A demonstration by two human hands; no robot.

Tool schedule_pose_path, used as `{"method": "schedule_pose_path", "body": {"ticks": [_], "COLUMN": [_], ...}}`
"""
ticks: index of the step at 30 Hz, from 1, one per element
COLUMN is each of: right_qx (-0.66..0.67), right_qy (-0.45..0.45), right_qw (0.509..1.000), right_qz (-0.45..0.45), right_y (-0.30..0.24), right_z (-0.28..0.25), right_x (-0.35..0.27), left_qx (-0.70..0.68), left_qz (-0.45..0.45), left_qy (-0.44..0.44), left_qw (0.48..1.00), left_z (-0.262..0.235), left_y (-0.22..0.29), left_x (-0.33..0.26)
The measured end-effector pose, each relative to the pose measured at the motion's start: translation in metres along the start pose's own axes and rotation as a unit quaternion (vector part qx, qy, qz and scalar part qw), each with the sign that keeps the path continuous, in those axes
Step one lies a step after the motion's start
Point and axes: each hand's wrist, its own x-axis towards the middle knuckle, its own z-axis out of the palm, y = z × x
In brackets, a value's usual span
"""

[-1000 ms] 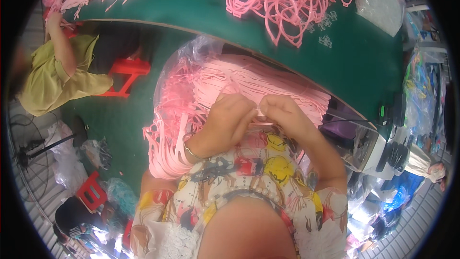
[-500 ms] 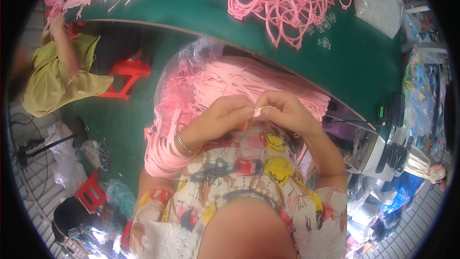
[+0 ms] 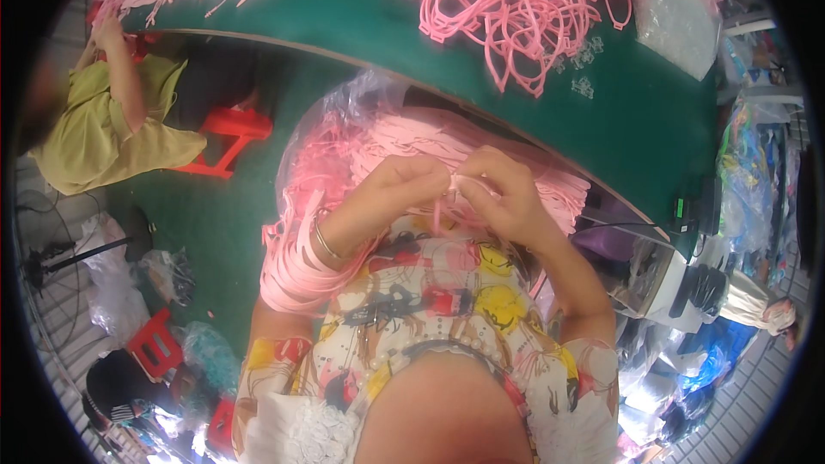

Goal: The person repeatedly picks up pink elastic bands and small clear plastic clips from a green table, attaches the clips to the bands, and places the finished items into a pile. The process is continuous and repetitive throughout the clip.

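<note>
Close together in front of my body, my left hand point(image 3: 414, 180) and my right hand point(image 3: 500, 196) pinch a short stretch of pink strap point(image 3: 439, 213). Its end hangs below the fingertips, and the fingers hide most of what they grip. Several loops of flat pink strap point(image 3: 292, 268) are draped over my left forearm, next to a bracelet point(image 3: 326, 241). Behind my hands lies a large bundle of pink straps point(image 3: 421, 133), partly inside a clear plastic bag point(image 3: 344, 99).
A green table point(image 3: 619, 133) curves across the far side, bearing a tangle of pink straps point(image 3: 516, 13), small clear plastic clips point(image 3: 583, 87) and a clear bag point(image 3: 679, 21). Another person point(image 3: 120, 120) sits at the left by a red stool point(image 3: 236, 125). Bags crowd the right.
My hands have risen slightly and the fingers have shifted on the strap. A pink end now hangs more plainly below them.
</note>
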Motion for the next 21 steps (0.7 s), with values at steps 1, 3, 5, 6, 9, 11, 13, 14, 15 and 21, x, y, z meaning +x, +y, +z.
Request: {"method": "schedule_pose_path", "body": {"ticks": [1,3,5,6,9,11,13,14,15,21], "right_qx": [0.05,0.149,0.127,0.114,0.13,0.156,0.199,0.224,0.248,0.351], "right_qy": [-0.033,-0.097,-0.134,-0.152,-0.085,0.005,0.081,0.106,0.128,0.139], "right_qw": [0.996,0.967,0.962,0.958,0.973,0.984,0.976,0.967,0.957,0.926], "right_qz": [0.06,0.18,0.202,0.214,0.173,0.083,0.04,0.058,0.076,0.006], "right_y": [-0.005,-0.017,-0.019,-0.019,-0.035,-0.04,-0.046,-0.051,-0.057,-0.087], "right_z": [-0.004,-0.013,-0.017,-0.021,-0.041,-0.046,-0.048,-0.051,-0.052,-0.071], "right_x": [0.002,0.005,0.009,0.011,0.006,0.003,-0.001,-0.005,-0.008,-0.026], "left_qx": [0.067,0.201,0.316,0.368,0.355,0.186,0.079,-0.014,-0.108,-0.487], "left_qz": [0.047,0.137,0.293,0.366,0.447,0.232,-0.057,-0.09,-0.12,-0.032], "left_qy": [0.012,0.036,0.12,0.161,0.272,0.209,0.126,0.09,0.053,-0.027], "left_qw": [0.997,0.969,0.894,0.84,0.775,0.931,0.987,0.992,0.985,0.873], "left_z": [0.003,0.011,0.014,0.013,0.002,-0.006,-0.002,-0.009,-0.022,-0.047], "left_y": [0.003,0.006,0.001,-0.001,-0.007,-0.021,-0.02,-0.036,-0.067,-0.111], "left_x": [-0.001,0.001,0.007,0.009,0.0,-0.011,-0.021,-0.015,-0.002,0.048]}}
